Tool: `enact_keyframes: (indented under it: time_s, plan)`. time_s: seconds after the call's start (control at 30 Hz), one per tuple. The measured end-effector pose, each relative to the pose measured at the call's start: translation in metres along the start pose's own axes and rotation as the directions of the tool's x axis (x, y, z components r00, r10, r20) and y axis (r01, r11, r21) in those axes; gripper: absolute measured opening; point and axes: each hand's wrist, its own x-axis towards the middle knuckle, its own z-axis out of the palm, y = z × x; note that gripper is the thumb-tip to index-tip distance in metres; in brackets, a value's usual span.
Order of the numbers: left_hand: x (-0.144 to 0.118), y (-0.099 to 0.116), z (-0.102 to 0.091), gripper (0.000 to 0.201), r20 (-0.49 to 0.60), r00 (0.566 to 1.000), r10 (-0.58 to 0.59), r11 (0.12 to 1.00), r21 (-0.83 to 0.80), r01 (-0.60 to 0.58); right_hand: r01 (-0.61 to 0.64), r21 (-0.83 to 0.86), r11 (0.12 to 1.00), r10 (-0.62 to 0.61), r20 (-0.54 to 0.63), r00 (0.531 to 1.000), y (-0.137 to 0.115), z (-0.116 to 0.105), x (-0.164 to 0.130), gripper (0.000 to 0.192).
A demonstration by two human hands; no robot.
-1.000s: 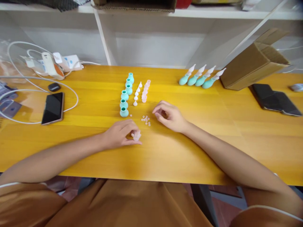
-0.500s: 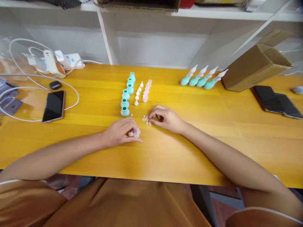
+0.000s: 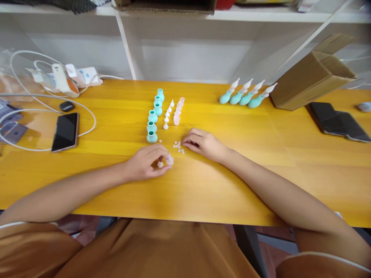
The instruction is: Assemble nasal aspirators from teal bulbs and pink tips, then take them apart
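Clock face laid flat on the yellow wooden counter (image 3: 214, 195), twelve pointing away from the person, hub at the loose cluster of small, pale translucent rings (image 3: 179, 146).

Left grip (image 3: 145, 163), at eight: fingers curled, gap to the thumb narrow, holding a small translucent pinkish-white piece (image 3: 170, 160) at the fingertips, toward seven. A second small whitish piece (image 3: 160, 164) sits under the arch of the same fingers; unclear whether held or lying on the counter.

Right grip (image 3: 205, 145), at three: thumb and forefinger drawn narrow, tips at the cluster's near-right edge. Cannot tell whether they meet or pinch a ring.

Rings: flat, round, tiny, loosely bunched, some touching. One lone pale ring (image 3: 160, 141) lies apart, between nine and ten.

Held piece: frosted, partly see-through; outline soft, and fingers cover part of it. Its full shape is hard to make out.

Pale pink translucent cups (image 3: 177, 112) stand in a line at twelve, overlapping in view, count uncertain. White cone-shaped tips (image 3: 167, 115) run just beside, nearer eleven. Six teal wide-necked bulbs (image 3: 152, 116) line up around eleven. Four teal bulbs with pale pointed nozzles (image 3: 245, 94) lean together at two. A brown cardboard box (image 3: 304, 79) stands beyond them.
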Motion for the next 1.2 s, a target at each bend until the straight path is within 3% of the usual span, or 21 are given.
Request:
enact_keyframes:
  time_s: [0.13, 0.23, 0.33, 0.43, 0.5, 0.6, 0.97, 1.2]
  plan:
    - [0.003, 0.003, -0.002, 0.014, -0.013, 1.0, 0.002, 1.0, 0.017, -0.002, 0.023, -0.039, 0.999, -0.023, 0.013, 1.0, 0.004, -0.001, -0.001, 0.016]
    - [0.006, 0.006, -0.003, 0.015, -0.014, 1.0, -0.022, 1.0, 0.017, 0.022, -0.078, -0.038, 0.996, 0.073, -0.119, 0.99, -0.009, 0.0, 0.0, 0.015]
    - [0.009, 0.008, -0.004, 0.012, -0.023, 1.0, -0.015, 1.0, -0.004, 0.015, -0.226, 0.183, 0.957, 0.267, -0.246, 0.932, -0.04, 0.003, 0.003, 0.016]
    - [0.01, 0.007, -0.004, 0.011, -0.033, 0.999, 0.007, 1.0, -0.007, -0.007, -0.289, 0.501, 0.816, 0.399, -0.126, 0.908, -0.073, 0.007, 0.004, 0.018]
    - [0.01, 0.006, -0.003, 0.011, -0.028, 0.999, 0.025, 1.0, 0.002, -0.025, -0.279, 0.598, 0.751, 0.401, -0.077, 0.913, -0.088, 0.009, 0.004, 0.018]
    - [0.008, 0.004, -0.002, 0.012, -0.025, 0.998, 0.051, 0.999, 0.013, -0.051, -0.252, 0.627, 0.737, 0.383, -0.08, 0.92, -0.096, 0.012, 0.003, 0.016]
    - [0.007, 0.004, -0.002, 0.011, -0.029, 0.998, 0.053, 0.998, 0.032, -0.052, -0.235, 0.68, 0.695, 0.377, -0.066, 0.924, -0.089, 0.018, -0.002, 0.013]
    - [0.008, 0.004, -0.002, 0.012, -0.034, 0.998, 0.061, 0.998, 0.023, -0.06, -0.187, 0.67, 0.718, 0.32, -0.08, 0.944, -0.088, 0.017, -0.005, 0.01]
